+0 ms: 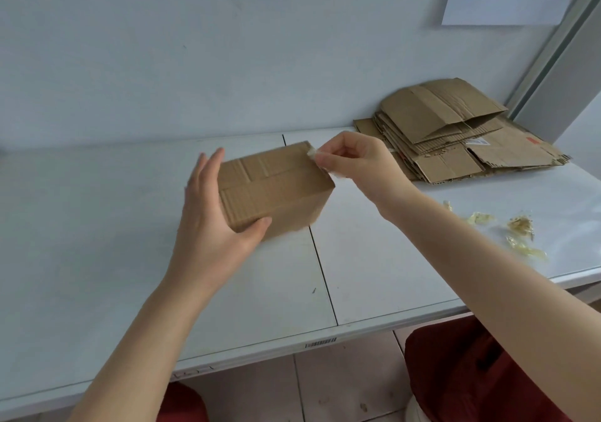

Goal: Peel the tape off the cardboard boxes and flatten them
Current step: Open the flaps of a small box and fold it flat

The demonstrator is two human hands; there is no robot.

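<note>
1. Cardboard box (pixel 273 190), still closed, is at the middle of the white table (pixel 97 226).
2. Left hand (pixel 211 226) clasps its left end, thumb against nearly straight fingers; it should brace firmly.
3. Right hand (pixel 351 161) pinches tape (pixel 312 153) at the far right corner; a low, steady pull should suit.

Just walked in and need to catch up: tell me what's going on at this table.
A person is stripping tape from a small cardboard box over a white table. The left hand grips the box's left end, while the right hand pinches a bit of tape at its far right corner. The box is not yet flattened. A pile of flattened boxes lies at the back right, with crumpled tape scraps nearer the table's right edge.
</note>
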